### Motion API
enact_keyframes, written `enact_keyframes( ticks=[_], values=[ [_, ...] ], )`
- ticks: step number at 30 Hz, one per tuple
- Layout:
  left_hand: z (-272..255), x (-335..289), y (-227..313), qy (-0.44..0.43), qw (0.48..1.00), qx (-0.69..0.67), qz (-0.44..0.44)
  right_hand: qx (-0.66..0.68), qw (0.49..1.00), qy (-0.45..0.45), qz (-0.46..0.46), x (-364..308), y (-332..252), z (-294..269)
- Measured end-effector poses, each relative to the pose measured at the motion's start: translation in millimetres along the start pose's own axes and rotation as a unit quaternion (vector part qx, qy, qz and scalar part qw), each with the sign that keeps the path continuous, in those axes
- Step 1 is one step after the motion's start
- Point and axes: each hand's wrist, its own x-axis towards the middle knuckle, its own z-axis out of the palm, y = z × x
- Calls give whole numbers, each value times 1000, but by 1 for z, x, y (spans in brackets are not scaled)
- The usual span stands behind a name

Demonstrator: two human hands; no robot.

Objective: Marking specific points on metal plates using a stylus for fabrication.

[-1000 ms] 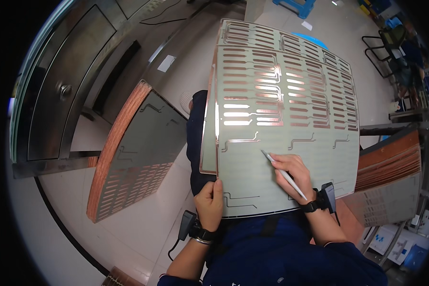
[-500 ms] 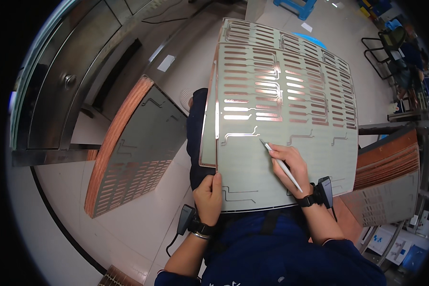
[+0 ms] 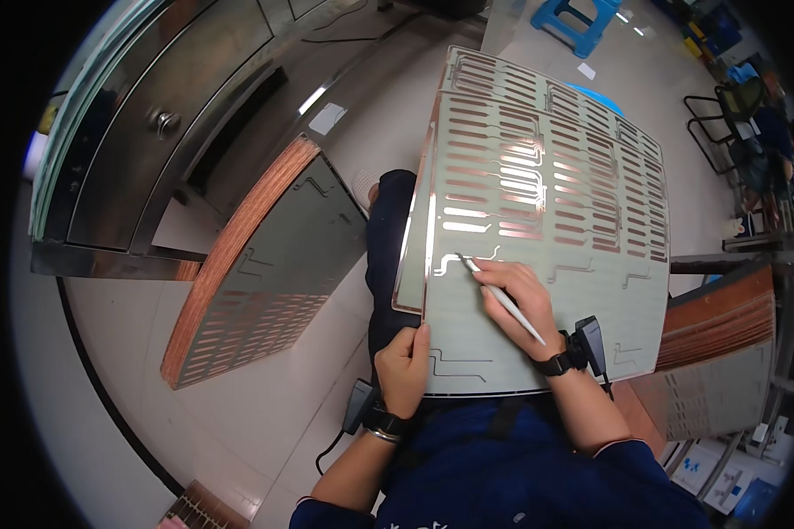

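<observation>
A large pale green circuit board panel (image 3: 538,317) with rows of copper traces lies across my lap, on top of at least one more panel (image 3: 408,286) that shows along its left side. My left hand (image 3: 403,370) grips the near left edge of the top panel, thumb on its face. In my right hand (image 3: 520,304) is a slim white pen-shaped tool (image 3: 519,316), held like a pencil. Its thin dark tip meets the panel at a stepped copper trace (image 3: 444,262) on the left side. Both wrists wear black straps with small devices.
To the left, a thick stack of copper-edged panels (image 3: 265,264) leans on the floor by a metal cabinet (image 3: 163,123). Another stack (image 3: 723,353) stands at right on a rack. A blue stool (image 3: 578,26) and a dark chair (image 3: 737,106) are farther off.
My right hand has moved the tool tip left along the stepped trace, from near its right end toward its left part. My left hand keeps its grip. The whole view has shifted slightly.
</observation>
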Motion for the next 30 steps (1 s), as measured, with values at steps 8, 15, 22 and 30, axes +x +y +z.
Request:
enact_keyframes(
  ticks=[8, 15, 22, 30],
  values=[
    [0, 4, -4, -2, 1000, 13, 26, 7, 999, 32, 20, 8, 4, 6],
    [4, 5, -9, 7, 1000, 8, 28, 24, 996, -61, -66, -48, -13, -5],
    [-2, 4, -10, -29, 999, -26, 1, 56, 994, -77, -49, -94, -41, -17],
    [-1, 5, -12, -30, 999, -5, 18, -137, 986, -97, 0, -94, -19, -25]
  ],
)
